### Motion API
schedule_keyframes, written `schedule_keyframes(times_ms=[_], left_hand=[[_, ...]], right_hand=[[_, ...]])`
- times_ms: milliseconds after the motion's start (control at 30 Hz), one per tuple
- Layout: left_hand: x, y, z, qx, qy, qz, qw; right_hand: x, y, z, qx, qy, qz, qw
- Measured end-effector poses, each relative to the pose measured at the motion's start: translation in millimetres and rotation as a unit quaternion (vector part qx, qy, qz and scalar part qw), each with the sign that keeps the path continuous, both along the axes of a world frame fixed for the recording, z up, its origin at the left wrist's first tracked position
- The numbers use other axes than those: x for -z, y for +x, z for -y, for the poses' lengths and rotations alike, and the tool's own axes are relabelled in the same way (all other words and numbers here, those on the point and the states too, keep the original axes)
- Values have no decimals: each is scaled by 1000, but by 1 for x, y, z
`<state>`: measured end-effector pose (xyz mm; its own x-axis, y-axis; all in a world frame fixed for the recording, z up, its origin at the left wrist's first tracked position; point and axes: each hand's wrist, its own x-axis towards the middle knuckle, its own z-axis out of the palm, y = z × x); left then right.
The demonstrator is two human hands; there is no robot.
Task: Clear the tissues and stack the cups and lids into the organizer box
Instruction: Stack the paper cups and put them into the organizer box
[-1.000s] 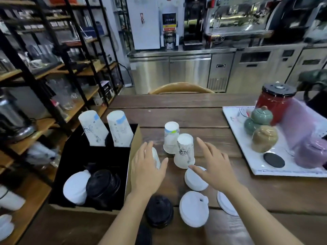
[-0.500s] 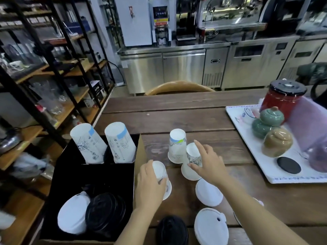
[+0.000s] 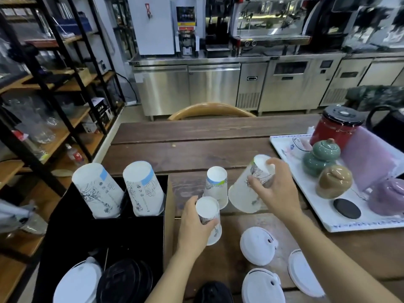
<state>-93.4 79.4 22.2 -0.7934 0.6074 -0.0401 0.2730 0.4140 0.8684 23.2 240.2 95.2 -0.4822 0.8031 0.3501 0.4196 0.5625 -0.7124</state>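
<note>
My left hand (image 3: 194,226) grips a small upside-down white paper cup (image 3: 208,215) just right of the black organizer box (image 3: 105,235). My right hand (image 3: 273,189) holds a larger white paper cup (image 3: 247,191), tilted with its base up and to the right. Between them a third upside-down cup (image 3: 216,184) stands on the wooden table (image 3: 196,147). Two tall stacks of cups (image 3: 97,189) (image 3: 143,186) lean in the box's far compartments. White lids (image 3: 76,285) and black lids (image 3: 124,283) fill its near compartments. Loose white lids (image 3: 258,246) (image 3: 262,285) (image 3: 303,272) and a black lid (image 3: 213,293) lie on the table.
A white tray (image 3: 323,217) at the right holds a red jar (image 3: 336,125), ceramic jars (image 3: 323,156) (image 3: 334,181) and purple items. Shelving (image 3: 54,88) stands at the left. A chair back (image 3: 211,110) rises beyond the table's far edge, with steel counters behind.
My right hand closed on the larger cup and lifted and tilted it to the right. My left hand tightened around the small cup. The camera moved in closer.
</note>
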Motion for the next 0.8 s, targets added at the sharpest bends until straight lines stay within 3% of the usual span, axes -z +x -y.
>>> schedule_keyframes(times_ms=[100,200,400,533,600,667,733,800], left_hand=[[3,6,-13,-13,7,-19,1000],[3,11,-20,-27,-12,-32,999],[3,8,-18,-18,-28,8,999],[13,-2,-7,32,-60,106,992],[12,-3,-2,-39,-20,180,983],[9,-3,-1,-125,34,199,971],[5,-3,-1,-120,66,182,974],[1,-3,0,-55,91,187,977]], right_hand=[[-29,2,5,0,39,-88,995],[-37,-6,18,-20,72,-97,992],[-10,-21,54,-65,84,-28,994],[14,-29,67,-89,129,43,987],[31,-32,68,-93,104,77,987],[52,-29,71,-109,118,120,980],[70,-25,71,-139,148,173,964],[78,-21,69,-165,139,198,956]])
